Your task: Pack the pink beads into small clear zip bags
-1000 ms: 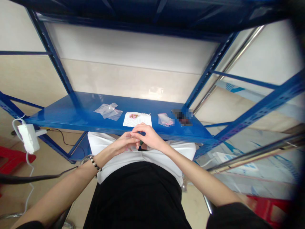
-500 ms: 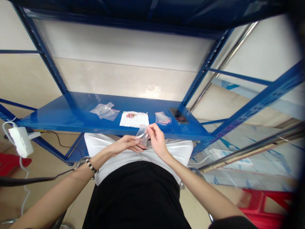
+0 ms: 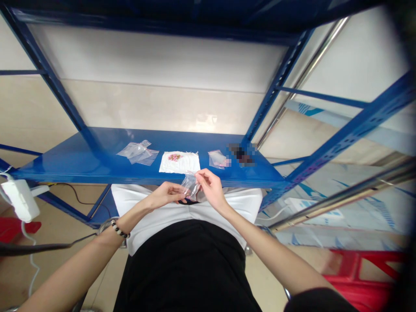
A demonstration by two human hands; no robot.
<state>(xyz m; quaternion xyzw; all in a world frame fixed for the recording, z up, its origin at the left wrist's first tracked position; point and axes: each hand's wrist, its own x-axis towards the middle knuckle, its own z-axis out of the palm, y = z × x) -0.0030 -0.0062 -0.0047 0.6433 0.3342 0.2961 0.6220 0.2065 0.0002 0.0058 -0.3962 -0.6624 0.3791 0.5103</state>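
Note:
Between my two hands, just off the shelf's front edge and above my lap, is a clear plastic zip bag (image 3: pixel 190 185). My left hand (image 3: pixel 167 193) grips its left side with closed fingers. My right hand (image 3: pixel 211 184) pinches its upper right side. Whether the bag holds anything is too small to tell. Beyond it on the shelf, small pink pieces (image 3: pixel 174 157) lie in a heap on a white cloth or paper sheet (image 3: pixel 185 165). Several flat clear bags (image 3: pixel 138 152) overlap to the left. Another clear bag (image 3: pixel 217 158) with something pinkish at its corner lies to the right.
The blue metal shelf (image 3: pixel 97 151) has uprights at both sides and a board overhead. A blurred-out dark object (image 3: pixel 242 154) lies at its right end. A white power strip (image 3: pixel 20 200) hangs at left, and a red stool (image 3: pixel 354 277) stands low on the right.
The view has shifted slightly. Both hands still hold the clear bag; the left fingers have moved a little on its side, and the bag's shape has changed slightly.

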